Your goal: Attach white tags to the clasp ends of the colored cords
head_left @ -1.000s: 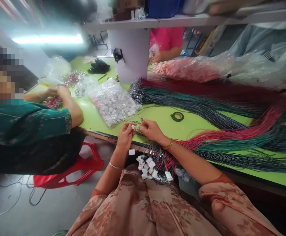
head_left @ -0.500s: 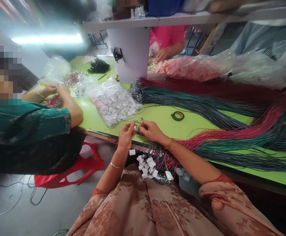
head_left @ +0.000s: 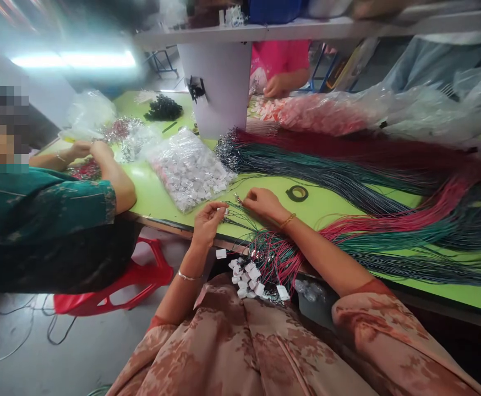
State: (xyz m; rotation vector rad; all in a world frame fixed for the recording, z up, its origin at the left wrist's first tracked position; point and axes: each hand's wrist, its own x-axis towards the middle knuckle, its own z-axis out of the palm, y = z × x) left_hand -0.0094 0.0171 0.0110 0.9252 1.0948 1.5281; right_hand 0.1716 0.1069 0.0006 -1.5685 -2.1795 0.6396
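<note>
My left hand, at the table's front edge, pinches a small white connector between thumb and fingertips. To its right, my right hand is closed on thin wire ends with metal tips, over the green tabletop. Dark and green wires run between and below the two hands. Under them, a tangle of red and green wires hangs over the edge, with a cluster of white connectors at my lap. A bag of white connectors lies behind my left hand.
Black tape roll lies behind my right hand. Long wire bundles cover the table's right side. A person in a green top sits at the left by a red stool. Across the table, another person's hand is near pink parts.
My right hand has moved up and to the right, away from my left hand. My left hand has shifted slightly left, still pinching the white connector.
</note>
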